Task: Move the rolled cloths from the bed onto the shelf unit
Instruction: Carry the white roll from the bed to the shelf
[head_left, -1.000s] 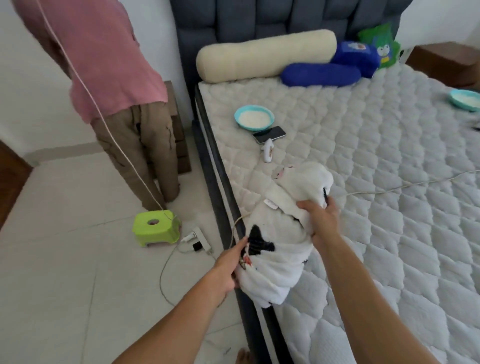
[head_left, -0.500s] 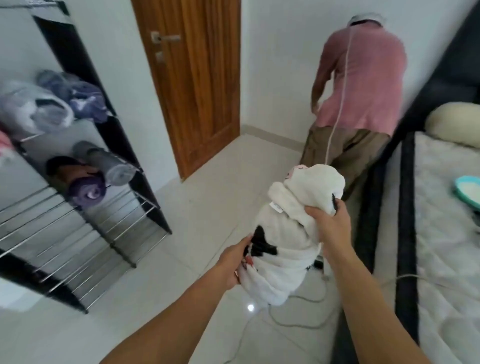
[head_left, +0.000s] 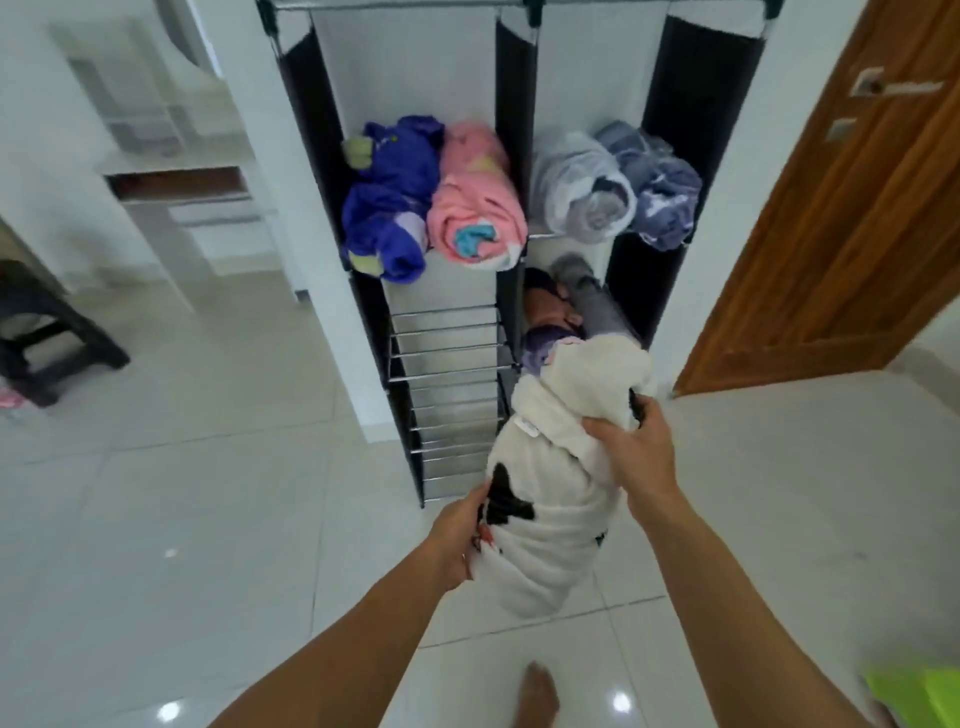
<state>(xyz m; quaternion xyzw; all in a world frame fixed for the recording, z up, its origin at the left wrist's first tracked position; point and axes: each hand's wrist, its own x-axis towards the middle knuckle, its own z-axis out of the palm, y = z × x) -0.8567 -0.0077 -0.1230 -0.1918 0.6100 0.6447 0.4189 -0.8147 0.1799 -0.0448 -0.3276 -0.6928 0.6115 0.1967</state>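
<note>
Before the shelf unit (head_left: 511, 130): a white rolled cloth (head_left: 556, 488) was carried above the floor.
Grip: left hand (head_left: 460, 535) clasped its near end, right hand (head_left: 631, 449) its top.
Advice: keep it bundled, slide onto bare rails (head_left: 444, 338).

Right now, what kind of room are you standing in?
Probably a room in a home, perhaps a bedroom. A fabric shelf unit holds rolled cloths like the pink roll, beside a wooden door and glossy tiled floor.
</note>
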